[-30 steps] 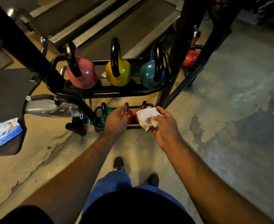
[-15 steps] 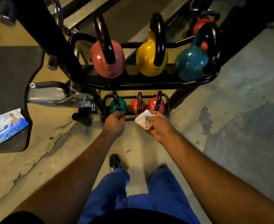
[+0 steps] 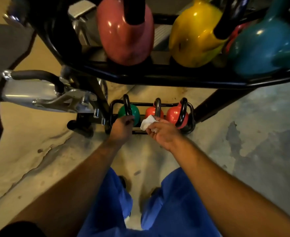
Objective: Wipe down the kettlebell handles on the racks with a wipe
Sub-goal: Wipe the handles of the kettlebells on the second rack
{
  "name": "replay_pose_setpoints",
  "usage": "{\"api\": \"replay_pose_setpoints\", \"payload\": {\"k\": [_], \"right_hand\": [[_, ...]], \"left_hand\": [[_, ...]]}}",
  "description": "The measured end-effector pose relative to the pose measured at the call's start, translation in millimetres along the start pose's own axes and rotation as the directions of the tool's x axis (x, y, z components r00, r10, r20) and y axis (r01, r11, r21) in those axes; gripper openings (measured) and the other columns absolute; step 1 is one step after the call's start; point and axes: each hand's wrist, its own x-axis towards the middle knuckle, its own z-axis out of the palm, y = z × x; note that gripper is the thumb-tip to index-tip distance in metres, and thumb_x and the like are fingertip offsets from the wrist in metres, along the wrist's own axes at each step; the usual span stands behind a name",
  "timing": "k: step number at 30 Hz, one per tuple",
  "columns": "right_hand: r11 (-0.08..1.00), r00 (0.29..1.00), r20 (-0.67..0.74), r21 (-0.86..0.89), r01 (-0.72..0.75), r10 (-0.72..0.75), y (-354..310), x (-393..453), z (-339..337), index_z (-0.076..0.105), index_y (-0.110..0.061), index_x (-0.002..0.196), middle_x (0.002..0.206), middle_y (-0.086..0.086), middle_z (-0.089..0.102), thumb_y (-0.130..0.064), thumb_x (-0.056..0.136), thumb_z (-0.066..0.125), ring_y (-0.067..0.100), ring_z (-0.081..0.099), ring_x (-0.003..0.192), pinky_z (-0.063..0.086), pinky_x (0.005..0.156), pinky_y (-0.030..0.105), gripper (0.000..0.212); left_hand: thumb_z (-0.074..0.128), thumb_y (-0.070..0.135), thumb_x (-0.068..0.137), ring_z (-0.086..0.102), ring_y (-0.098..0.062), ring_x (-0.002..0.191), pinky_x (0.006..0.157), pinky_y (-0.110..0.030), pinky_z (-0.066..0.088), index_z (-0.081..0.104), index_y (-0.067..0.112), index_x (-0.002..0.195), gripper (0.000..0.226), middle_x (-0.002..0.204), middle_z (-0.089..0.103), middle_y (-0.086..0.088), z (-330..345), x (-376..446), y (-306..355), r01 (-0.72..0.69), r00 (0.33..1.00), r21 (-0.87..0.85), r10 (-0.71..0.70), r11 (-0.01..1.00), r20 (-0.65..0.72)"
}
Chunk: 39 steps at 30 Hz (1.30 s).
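Fingers of the right hand [image 3: 164, 134] pinched a limp white wipe [image 3: 147, 123] just before the middle red bell [image 3: 153, 112] on the low rack [image 3: 112, 115]; the left hand [image 3: 122, 125] curled at the green bell's handle [image 3: 127, 106]. Those iron loops looked heavy, rigid and slick, best wrapped at the crown

1. The pink kettlebell [image 3: 125, 35], yellow kettlebell [image 3: 194, 40] and teal kettlebell [image 3: 263, 48] have glossy, smooth coats.
2. The rack [image 3: 157, 77] is black metal with a slight shine.
3. The wipe [image 3: 147, 123] looks soft and matt.
4. The floor [image 3: 251, 134] is rough, stained concrete.
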Motion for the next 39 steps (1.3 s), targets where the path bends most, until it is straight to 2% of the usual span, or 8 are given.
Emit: {"api": "replay_pose_setpoints", "payload": {"k": [5, 9, 12, 18, 24, 31, 35, 39], "right_hand": [[0.988, 0.997, -0.001, -0.138, 0.074, -0.075, 39.8, 93.1, -9.3, 0.051, -0.009, 0.135, 0.099, 0.014, 0.055, 0.019, 0.089, 0.054, 0.023, 0.058, 0.088, 0.053, 0.077, 0.030, 0.054], [0.888, 0.962, 0.017, -0.380, 0.260, -0.274, 74.1, 168.7, -11.5, 0.063, -0.011, 0.116, 0.096, 0.011, 0.070, -0.006, 0.096, 0.061, 0.021, 0.069, 0.086, 0.059, 0.080, 0.037, 0.020], [0.679, 0.842, 0.089, -0.549, 0.488, -0.533, 93.4, 221.2, -13.0, 0.068, -0.024, 0.094, 0.096, 0.001, 0.072, -0.017, 0.091, 0.068, 0.022, 0.070, 0.092, 0.060, 0.078, 0.044, 0.008], [0.110, 0.486, 0.404, -0.671, 0.733, -0.775, 108.3, 271.0, -17.8, 0.067, -0.031, 0.089, 0.084, -0.013, 0.069, -0.017, 0.088, 0.069, 0.003, 0.064, 0.080, 0.050, 0.067, 0.021, 0.014], [-0.416, 0.272, 0.743, -0.595, 0.688, -0.612, 89.7, 274.5, -13.6, 0.065, -0.020, 0.130, 0.119, 0.003, 0.066, -0.006, 0.093, 0.059, 0.021, 0.064, 0.099, 0.051, 0.077, 0.026, 0.040], [-0.718, 0.039, 0.907, -0.358, 0.597, -0.419, 76.2, 293.2, 6.9, 0.071, -0.014, 0.091, 0.096, 0.005, 0.071, -0.019, 0.091, 0.047, 0.024, 0.063, 0.099, 0.051, 0.089, 0.042, 0.025], [-0.730, 0.139, 0.977, -0.213, 0.649, -0.161, 82.0, 311.9, 2.7, 0.072, -0.015, 0.098, 0.107, 0.005, 0.073, -0.019, 0.092, 0.047, 0.022, 0.064, 0.110, 0.051, 0.100, 0.042, 0.026], [-0.762, 0.171, 0.985, -0.124, 0.635, -0.017, 75.5, 315.5, -12.1, 0.070, -0.013, 0.115, 0.121, 0.006, 0.068, -0.018, 0.093, 0.053, 0.020, 0.056, 0.124, 0.038, 0.116, 0.037, 0.028]], "left_hand": [[0.050, 0.001, 0.095, 0.061, -0.013, 0.104, 0.073, -0.002, 0.043, 0.067, 0.009, 0.121, 0.032, 0.121, 0.067, -0.006, 25.6, 65.9, -71.7, -0.039, 0.996, -0.013, 0.038, 0.999, -0.077], [0.046, 0.002, 0.091, 0.062, -0.017, 0.106, 0.090, -0.024, 0.047, 0.066, 0.009, 0.121, 0.036, 0.118, 0.068, -0.005, 38.8, 114.4, -123.1, -0.120, 0.971, 0.013, 0.120, 0.993, -0.206], [0.048, 0.005, 0.090, 0.061, -0.017, 0.110, 0.100, -0.030, 0.047, 0.066, 0.010, 0.121, 0.037, 0.117, 0.068, -0.003, 47.5, 150.9, -155.6, -0.136, 0.933, 0.005, 0.130, 0.991, -0.336], [0.053, 0.008, 0.092, 0.062, -0.019, 0.106, 0.091, -0.026, 0.046, 0.071, 0.015, 0.115, 0.030, 0.111, 0.070, -0.003, 66.7, 204.8, -198.8, -0.137, 0.903, -0.050, 0.105, 0.989, -0.416], [0.055, 0.018, 0.091, 0.063, -0.027, 0.111, 0.098, -0.038, 0.051, 0.068, 0.022, 0.115, 0.028, 0.116, 0.070, -0.006, 63.8, 198.1, -198.1, 0.000, 0.937, -0.033, -0.012, 0.999, -0.349], [0.057, 0.021, 0.093, 0.061, -0.025, 0.109, 0.097, -0.035, 0.050, 0.065, 0.016, 0.122, 0.030, 0.119, 0.066, -0.008, 80.9, 230.3, -199.9, -0.029, 0.926, -0.155, -0.032, 0.988, -0.377], [0.042, 0.004, 0.101, 0.063, -0.008, 0.072, 0.065, -0.015, 0.050, 0.060, 0.004, 0.093, 0.019, 0.082, 0.063, -0.005, 94.3, 249.9, -214.9, -0.152, 0.947, -0.116, 0.111, 0.982, -0.300], [0.055, 0.029, 0.094, 0.051, -0.024, 0.130, 0.113, -0.038, 0.038, 0.057, 0.003, 0.131, 0.045, 0.135, 0.058, -0.013, 93.8, 265.3, -238.9, -0.292, 0.938, -0.057, 0.274, 0.955, -0.211]]}}
